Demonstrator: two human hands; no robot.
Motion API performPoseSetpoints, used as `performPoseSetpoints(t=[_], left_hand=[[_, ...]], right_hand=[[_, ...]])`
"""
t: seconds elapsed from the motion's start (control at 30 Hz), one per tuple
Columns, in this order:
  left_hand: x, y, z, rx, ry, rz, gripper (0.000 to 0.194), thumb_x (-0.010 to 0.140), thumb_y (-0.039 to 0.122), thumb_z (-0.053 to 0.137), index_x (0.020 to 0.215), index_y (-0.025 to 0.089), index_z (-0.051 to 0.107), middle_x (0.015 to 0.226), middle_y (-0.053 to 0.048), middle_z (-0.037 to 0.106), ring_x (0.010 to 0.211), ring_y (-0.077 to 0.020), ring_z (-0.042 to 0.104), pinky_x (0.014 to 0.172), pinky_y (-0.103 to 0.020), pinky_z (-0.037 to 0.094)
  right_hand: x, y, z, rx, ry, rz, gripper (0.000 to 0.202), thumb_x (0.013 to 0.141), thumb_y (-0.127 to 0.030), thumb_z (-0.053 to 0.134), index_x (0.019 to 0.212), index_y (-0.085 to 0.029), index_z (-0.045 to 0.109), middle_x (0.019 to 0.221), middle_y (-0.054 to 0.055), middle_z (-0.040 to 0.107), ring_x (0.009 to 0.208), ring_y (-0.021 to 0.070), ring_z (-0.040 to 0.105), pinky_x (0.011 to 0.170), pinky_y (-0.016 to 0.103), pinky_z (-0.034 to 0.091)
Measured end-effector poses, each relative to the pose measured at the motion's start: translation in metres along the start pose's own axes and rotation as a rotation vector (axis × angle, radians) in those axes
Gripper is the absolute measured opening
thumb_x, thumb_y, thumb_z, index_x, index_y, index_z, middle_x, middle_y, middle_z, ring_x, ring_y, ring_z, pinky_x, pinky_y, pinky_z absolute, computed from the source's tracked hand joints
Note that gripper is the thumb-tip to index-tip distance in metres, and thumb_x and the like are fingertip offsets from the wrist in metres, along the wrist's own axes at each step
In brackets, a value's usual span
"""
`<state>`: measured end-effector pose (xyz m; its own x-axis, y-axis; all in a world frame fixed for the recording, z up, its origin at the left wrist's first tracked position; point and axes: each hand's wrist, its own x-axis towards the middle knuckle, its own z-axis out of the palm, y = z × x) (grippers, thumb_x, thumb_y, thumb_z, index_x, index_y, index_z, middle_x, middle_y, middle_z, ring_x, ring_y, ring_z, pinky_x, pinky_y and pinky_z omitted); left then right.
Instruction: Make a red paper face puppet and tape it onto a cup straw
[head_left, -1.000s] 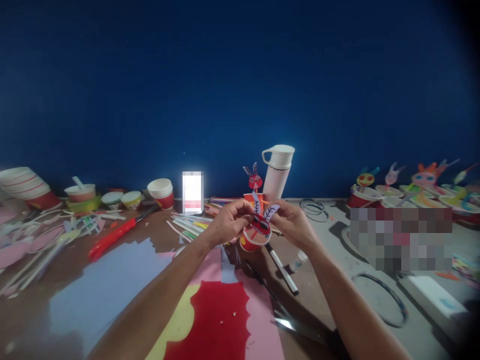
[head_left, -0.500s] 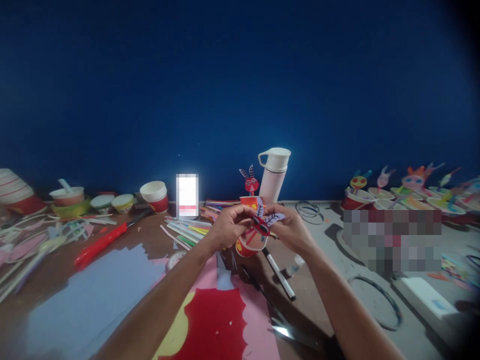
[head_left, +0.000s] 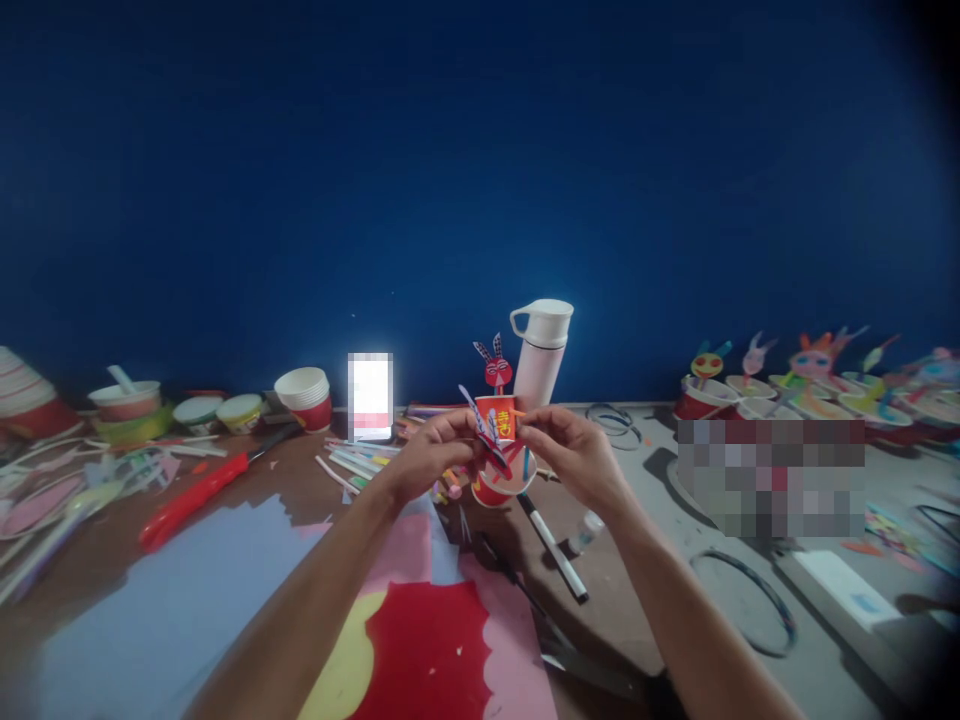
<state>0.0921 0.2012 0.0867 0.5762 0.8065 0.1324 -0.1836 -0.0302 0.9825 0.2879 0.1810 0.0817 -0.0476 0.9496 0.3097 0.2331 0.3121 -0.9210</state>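
My left hand [head_left: 442, 452] pinches a small red paper figure [head_left: 493, 446] with pale, dark-lined ears, tilted sideways. Facing it, my right hand [head_left: 564, 445] has its thumb and fingers pressed together by a thin orange piece [head_left: 531, 414]; what exactly they grip is too small to tell. Just beyond the hands stands a red cup [head_left: 496, 408] with a red rabbit-like face [head_left: 498, 372] above it. Another red-and-white cup [head_left: 493, 490] sits below the hands, partly hidden by the figure.
A white bottle [head_left: 541, 355] stands behind. Nearer lie a marker [head_left: 555, 550], a red-handled cutter [head_left: 196, 500], red paper [head_left: 427, 650] and dark scissors [head_left: 570, 660]. Stacked cups [head_left: 304, 398] are at left, decorated cups [head_left: 705, 398] at right.
The red figure has turned sideways in my left hand. My right hand has come away from its ears, and an orange piece now shows at my right fingertips. The view has shifted slightly.
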Motion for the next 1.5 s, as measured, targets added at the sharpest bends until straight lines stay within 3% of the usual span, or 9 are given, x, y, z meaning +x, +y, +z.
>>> performPoseSetpoints(t=[0.2,0.33,0.47,0.63,0.9,1.03,1.23,1.4,1.5], left_hand=[[-0.003,0.004,0.004,0.080,0.012,0.023,0.013,0.068,0.021,0.069,0.076,0.015,0.061,0.089,-0.004,0.059,0.072,-0.0124,0.054,0.060,-0.022,0.043],[-0.005,0.001,0.011,0.123,0.008,0.008,0.013,0.070,0.025,0.069,0.075,0.014,0.063,0.101,-0.007,0.059,0.064,-0.0097,0.051,0.056,-0.022,0.041],[-0.005,-0.006,0.016,0.150,-0.025,-0.016,0.015,0.072,0.028,0.067,0.073,0.014,0.062,0.084,-0.003,0.061,0.054,-0.0071,0.047,0.050,-0.020,0.037],[-0.006,-0.007,0.017,0.196,-0.024,-0.016,0.020,0.072,0.033,0.066,0.074,0.014,0.062,0.058,0.002,0.055,0.049,-0.0087,0.048,0.047,-0.018,0.035],[-0.009,-0.006,0.010,0.234,0.036,0.027,0.021,0.071,0.034,0.068,0.074,0.013,0.064,0.063,0.001,0.057,0.050,-0.0086,0.049,0.045,-0.018,0.036],[-0.014,0.000,0.002,0.191,-0.035,0.050,0.018,0.072,0.031,0.068,0.076,0.013,0.066,0.077,-0.003,0.062,0.065,-0.0118,0.055,0.056,-0.019,0.041],[-0.027,0.022,0.002,0.096,-0.173,0.049,0.018,0.068,0.030,0.071,0.070,0.013,0.065,0.066,-0.003,0.061,0.062,-0.0131,0.057,0.058,-0.022,0.044],[-0.033,0.026,0.001,0.001,-0.243,0.033,0.022,0.066,0.033,0.073,0.070,0.014,0.063,0.076,-0.008,0.066,0.071,-0.0192,0.061,0.064,-0.029,0.047],[-0.035,0.023,-0.003,-0.054,-0.282,-0.019,0.023,0.062,0.032,0.076,0.068,0.015,0.062,0.071,-0.007,0.065,0.063,-0.0176,0.059,0.061,-0.029,0.046]], right_hand=[[-0.002,-0.004,0.006,-0.030,0.006,0.006,0.018,0.073,-0.033,0.065,0.082,-0.018,0.066,0.074,0.003,0.067,0.064,0.0160,0.059,0.059,0.026,0.044],[-0.004,-0.009,0.008,-0.017,0.034,0.011,0.019,0.074,-0.035,0.064,0.081,-0.017,0.065,0.071,0.002,0.066,0.061,0.0153,0.058,0.058,0.025,0.043],[-0.007,-0.015,0.008,0.019,0.044,0.020,0.019,0.074,-0.034,0.064,0.081,-0.017,0.063,0.068,0.001,0.064,0.060,0.0149,0.056,0.056,0.025,0.042],[-0.009,-0.018,0.011,0.076,0.035,0.030,0.019,0.074,-0.034,0.065,0.081,-0.016,0.063,0.069,0.002,0.063,0.058,0.0140,0.055,0.054,0.024,0.042],[-0.016,-0.030,0.015,0.171,-0.042,0.031,0.025,0.078,-0.041,0.062,0.085,-0.017,0.064,0.074,0.002,0.063,0.066,0.0139,0.057,0.059,0.024,0.045],[-0.019,-0.039,0.010,0.251,-0.076,0.039,0.029,0.085,-0.044,0.053,0.092,-0.018,0.064,0.080,0.003,0.064,0.073,0.0144,0.058,0.066,0.025,0.046],[-0.022,-0.046,0.008,0.337,-0.165,0.057,0.031,0.089,-0.044,0.046,0.090,-0.019,0.065,0.085,0.005,0.063,0.080,0.0161,0.058,0.068,0.026,0.046],[-0.027,-0.049,0.013,0.317,-0.222,0.019,0.021,0.087,-0.037,0.053,0.089,-0.021,0.066,0.082,0.002,0.062,0.074,0.0134,0.056,0.068,0.025,0.044],[-0.030,-0.054,0.016,0.363,-0.286,-0.015,0.019,0.083,-0.037,0.058,0.093,-0.024,0.066,0.089,0.002,0.063,0.081,0.0153,0.057,0.072,0.027,0.045]])
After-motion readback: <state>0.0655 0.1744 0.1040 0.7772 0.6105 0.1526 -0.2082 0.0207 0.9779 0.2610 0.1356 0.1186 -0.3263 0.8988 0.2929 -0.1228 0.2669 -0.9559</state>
